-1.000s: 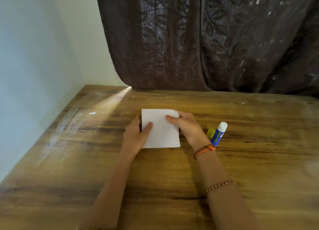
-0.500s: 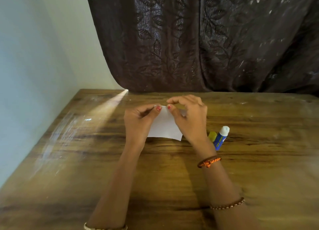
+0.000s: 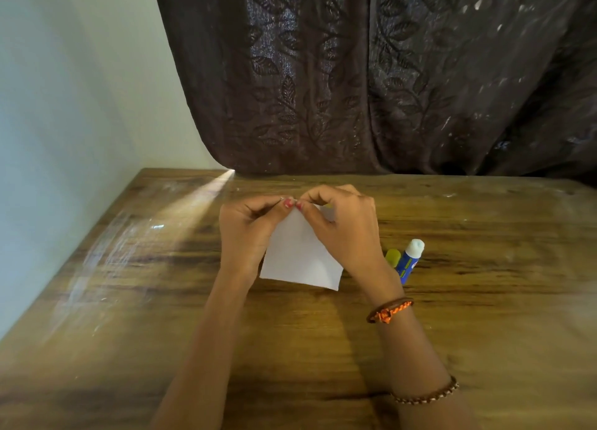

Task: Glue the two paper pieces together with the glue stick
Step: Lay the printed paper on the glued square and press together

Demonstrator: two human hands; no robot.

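- Your left hand (image 3: 247,232): fingers curled, thumb and forefinger pinching the far edge of the white paper (image 3: 298,258); thumbnail painted red.
- Your right hand (image 3: 344,226): fingers curled likewise, thumb and forefinger pinching the same far edge, its thumb tip touching or almost touching your left thumb tip.
- White paper: held between both hands at its far edge; near edge lies low, at or close to the table (image 3: 484,300), though contact cannot be told. Whether you hold one sheet or two stacked cannot be told; a pale corner shows behind your right hand.
- Glue stick (image 3: 409,261): blue body, white glue tip exposed, lying on the table just right of your right wrist, tip pointing away from you. Not touched by either hand.
- Yellow-green cap (image 3: 393,257): lying directly beside the glue stick on its left, partly hidden by your right wrist.
- Orange braided bracelet (image 3: 389,310): on your right wrist.
- Beaded bracelet (image 3: 426,394): further up your right forearm.
- Table: wooden, grained, with pale smears and a streak of light on its left portion.
- Curtain (image 3: 371,74): dark brown, leaf pattern, hanging behind the table's far edge.
- Wall (image 3: 64,106): pale, along the table's left side.
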